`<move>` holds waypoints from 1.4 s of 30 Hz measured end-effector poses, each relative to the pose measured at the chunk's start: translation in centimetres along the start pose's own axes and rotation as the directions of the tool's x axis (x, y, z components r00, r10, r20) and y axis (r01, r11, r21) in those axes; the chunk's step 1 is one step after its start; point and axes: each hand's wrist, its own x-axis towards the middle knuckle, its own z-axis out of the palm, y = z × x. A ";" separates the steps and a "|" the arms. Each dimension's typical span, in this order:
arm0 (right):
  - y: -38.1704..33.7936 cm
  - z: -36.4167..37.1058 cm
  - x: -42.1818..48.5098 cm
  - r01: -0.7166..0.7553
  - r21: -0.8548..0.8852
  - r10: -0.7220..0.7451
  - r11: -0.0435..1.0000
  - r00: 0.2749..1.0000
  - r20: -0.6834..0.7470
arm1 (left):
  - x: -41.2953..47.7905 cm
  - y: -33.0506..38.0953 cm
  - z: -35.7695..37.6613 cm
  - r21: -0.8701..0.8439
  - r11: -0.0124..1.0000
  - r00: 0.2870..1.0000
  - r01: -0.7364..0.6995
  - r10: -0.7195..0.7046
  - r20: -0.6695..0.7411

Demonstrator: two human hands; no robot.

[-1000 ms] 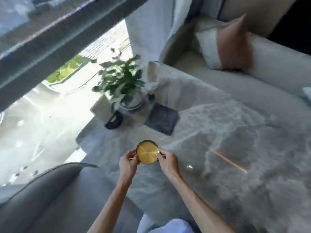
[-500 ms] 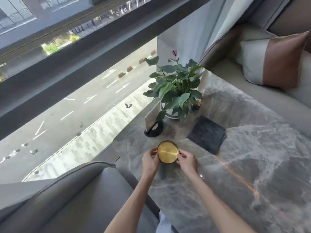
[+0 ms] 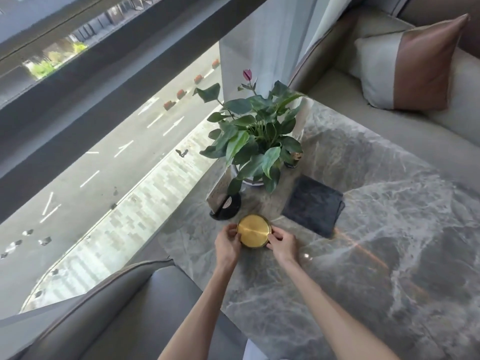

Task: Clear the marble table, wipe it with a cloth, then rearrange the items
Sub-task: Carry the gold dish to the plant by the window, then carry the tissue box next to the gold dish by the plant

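Note:
A round gold dish (image 3: 254,230) sits near the window-side edge of the grey marble table (image 3: 376,229). My left hand (image 3: 227,245) grips its left rim and my right hand (image 3: 283,244) grips its right rim. Just beyond the dish stands a card sign on a black round base (image 3: 226,203). Behind that is a leafy potted plant (image 3: 254,141) with one pink bud. A folded dark grey cloth (image 3: 314,205) lies flat to the right of the dish. A small dark jar (image 3: 293,159) stands partly hidden by the leaves.
A large window (image 3: 91,152) runs along the table's left edge, with a street far below. A grey armchair (image 3: 117,313) is at the near left. A beige sofa (image 3: 389,120) with a white-and-brown cushion (image 3: 410,66) borders the far side.
Both hands have carried the gold dish away from me, toward the card sign and plant. The view has tilted up and steadied.

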 end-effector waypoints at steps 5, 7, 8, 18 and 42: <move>-0.1 -0.7 -0.1 0.001 -0.030 0.002 1.000 0.997 0.078 | -0.4 1.7 0.1 0.416 0.909 0.998 -0.026 0.003 0.056; -0.2 -2.0 0.0 -0.019 -0.010 0.019 1.000 0.998 0.058 | -1.4 3.0 0.6 0.676 0.732 0.996 -0.087 0.089 0.032; -0.5 -2.9 0.3 -0.021 0.018 0.021 1.000 1.000 0.000 | -1.9 3.9 1.2 0.715 0.687 0.988 -0.129 0.154 0.030; -1.8 -13.0 6.1 -0.275 -0.052 0.218 0.960 0.851 -0.479 | 3.5 10.3 11.9 0.583 0.749 0.936 -0.315 0.143 0.322; 9.8 -31.1 -6.5 0.014 -0.407 -0.221 0.913 0.855 -0.468 | -12.6 8.5 25.8 0.642 0.114 0.644 -0.758 0.284 0.710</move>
